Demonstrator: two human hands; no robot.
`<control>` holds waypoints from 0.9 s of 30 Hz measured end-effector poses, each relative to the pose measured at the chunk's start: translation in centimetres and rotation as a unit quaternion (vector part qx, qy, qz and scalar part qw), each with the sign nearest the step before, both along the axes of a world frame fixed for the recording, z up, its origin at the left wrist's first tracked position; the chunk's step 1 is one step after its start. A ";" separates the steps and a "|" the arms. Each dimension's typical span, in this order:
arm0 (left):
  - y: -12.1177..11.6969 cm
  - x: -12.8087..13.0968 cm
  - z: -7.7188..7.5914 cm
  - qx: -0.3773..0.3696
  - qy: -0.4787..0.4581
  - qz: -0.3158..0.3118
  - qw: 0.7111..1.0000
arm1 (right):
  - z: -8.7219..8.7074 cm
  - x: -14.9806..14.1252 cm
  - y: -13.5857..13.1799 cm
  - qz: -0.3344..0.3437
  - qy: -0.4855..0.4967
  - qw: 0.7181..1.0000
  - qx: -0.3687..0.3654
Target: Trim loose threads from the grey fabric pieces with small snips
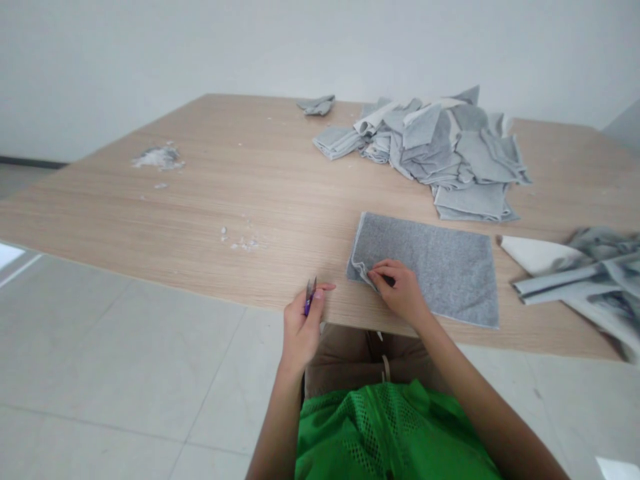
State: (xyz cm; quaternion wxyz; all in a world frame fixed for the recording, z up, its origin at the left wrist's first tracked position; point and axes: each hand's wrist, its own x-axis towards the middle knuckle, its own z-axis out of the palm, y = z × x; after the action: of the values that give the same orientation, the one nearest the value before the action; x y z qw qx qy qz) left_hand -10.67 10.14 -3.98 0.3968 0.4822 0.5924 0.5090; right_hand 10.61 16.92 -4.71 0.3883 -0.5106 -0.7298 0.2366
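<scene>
This looks like a textile workroom: a broad wood-grain desk (pixel 200 207) carries a heap of gray cloths (pixel 430 140) and small piles of pale scraps (pixel 157 157), with small scissors (pixel 309 301) at its near edge. A bare white wall (pixel 250 40) and pale tiled floor (pixel 125 353) surround it.

Grey rectangular fabric piece (pixel 445 267): finely heathered, left edge paler to my eye. Purple-handled metal snips (pixel 307 306): blades dark grey. Heaped, folded fabric pieces (pixel 425 143): light grey, some off-white. Pale tan, wood-grained tabletop (pixel 200 200): fine, darker streaks. Bright green garment (pixel 370 427): mesh-patterned. Brown cloth trousers (pixel 337 353): plain.
</scene>
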 end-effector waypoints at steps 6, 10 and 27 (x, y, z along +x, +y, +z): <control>-0.2 -0.1 -0.3 0.002 -0.030 -0.009 0.999 | 0.0 0.1 0.0 -0.001 0.004 1.000 -0.001; -0.2 -0.1 -0.4 0.001 -0.028 -0.003 1.000 | 0.0 0.1 -0.1 0.001 0.002 1.000 -0.002; -0.1 -0.1 -0.2 0.004 0.002 -0.003 1.000 | 1.0 0.0 -1.0 -0.056 0.087 0.994 0.026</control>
State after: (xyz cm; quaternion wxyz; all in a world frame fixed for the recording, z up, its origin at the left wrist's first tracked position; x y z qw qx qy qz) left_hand -10.77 10.05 -4.22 0.3950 0.4871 0.5895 0.5091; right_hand 10.58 15.93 -3.72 0.4762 -0.5176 -0.6694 0.2392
